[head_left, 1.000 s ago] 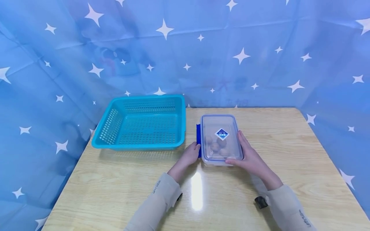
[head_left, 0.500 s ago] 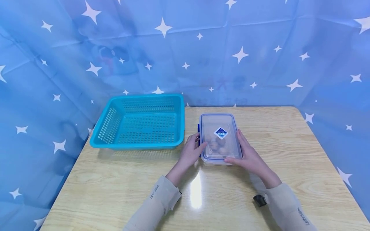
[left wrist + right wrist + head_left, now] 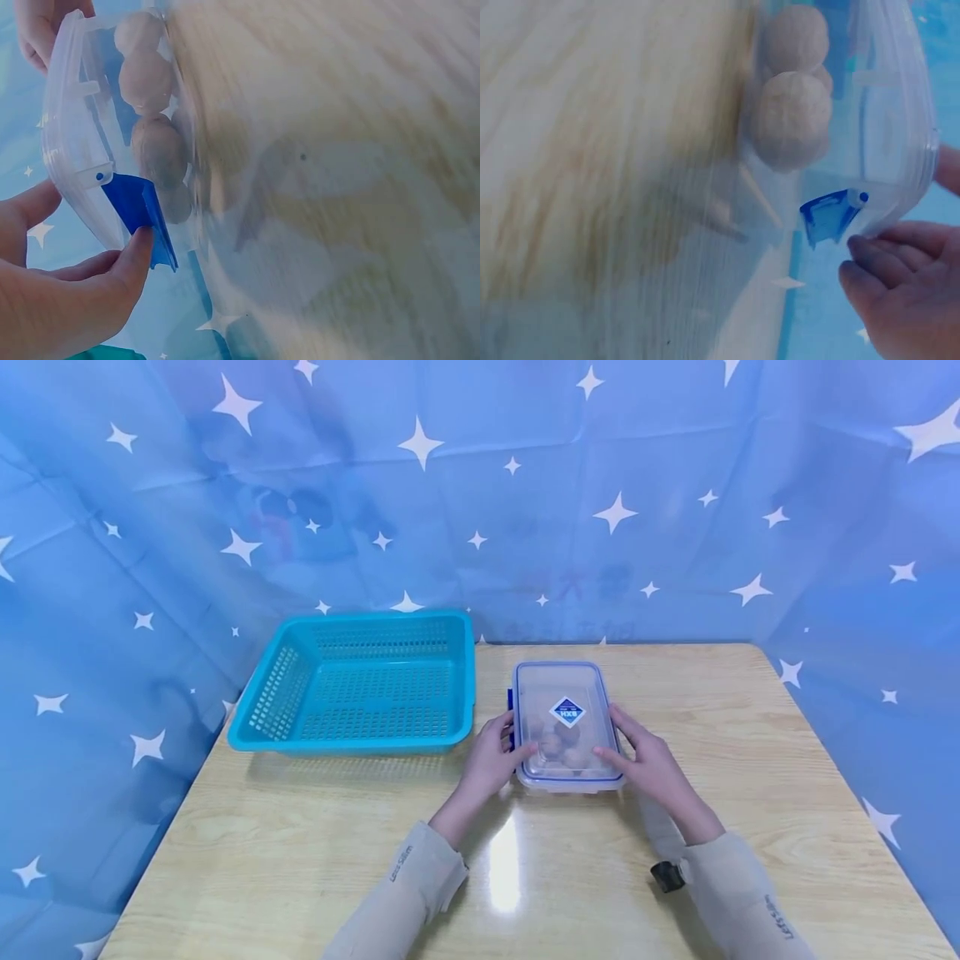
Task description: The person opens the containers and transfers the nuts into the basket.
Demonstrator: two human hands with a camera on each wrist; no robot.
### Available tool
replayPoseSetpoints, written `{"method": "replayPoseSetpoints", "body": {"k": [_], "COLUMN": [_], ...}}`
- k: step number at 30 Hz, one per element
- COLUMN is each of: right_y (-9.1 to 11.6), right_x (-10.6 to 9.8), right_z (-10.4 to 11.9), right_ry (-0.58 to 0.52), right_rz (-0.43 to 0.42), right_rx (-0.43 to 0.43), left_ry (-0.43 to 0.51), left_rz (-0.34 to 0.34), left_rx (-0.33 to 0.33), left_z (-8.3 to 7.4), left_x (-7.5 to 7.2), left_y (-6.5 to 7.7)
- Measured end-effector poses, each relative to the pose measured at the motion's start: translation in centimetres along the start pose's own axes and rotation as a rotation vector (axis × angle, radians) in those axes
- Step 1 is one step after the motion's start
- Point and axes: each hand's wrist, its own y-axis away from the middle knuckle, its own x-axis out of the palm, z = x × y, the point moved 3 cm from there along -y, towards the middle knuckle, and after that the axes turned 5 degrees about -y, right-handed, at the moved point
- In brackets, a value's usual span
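Note:
A clear plastic food container (image 3: 555,683) with a blue-edged lid stands on the table, the lid seated on it. Several round, pale brown balls, walnut-like, lie inside; two big ones (image 3: 791,116) show in the right wrist view. My left hand (image 3: 486,768) grips the container's left side, thumb over the lid rim. Its fingertips touch the blue latch (image 3: 135,202), which sticks outward in the left wrist view. On the other side, my right hand (image 3: 660,770) holds the container, thumb on the lid. Another blue latch (image 3: 831,216) hangs near its curled fingers, also angled out.
Left of the container stands a turquoise perforated basket (image 3: 352,745) with nothing in it. The wooden table (image 3: 300,852) ends at the back against a blue curtain (image 3: 480,585) with white stars.
My left hand has shifted up along the latch side, its thumb moving from the latch onto the lid edge. The right thumb has slid from the lid's front corner farther onto the lid.

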Motion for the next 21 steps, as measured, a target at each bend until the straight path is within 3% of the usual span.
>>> {"method": "replayPoseSetpoints", "body": {"k": [8,13,21], "right_y": [-0.54,-0.57,-0.58], "right_x": [-0.10,-0.21,-0.25], "right_z": [0.27,0.45,0.86], "right_ry": [-0.083,-0.086,-0.068], "right_rz": [-0.027,-0.037,-0.049], "right_rx": [0.043,0.101,0.126], "left_ry": [-0.002,-0.007,-0.032], "left_rz": [-0.015,-0.019,-0.030], "left_rx": [0.020,0.023,0.023], "left_z": [0.10,0.03,0.02], "left_x": [-0.10,-0.01,0.02], "left_y": [0.07,0.05,0.11]}}
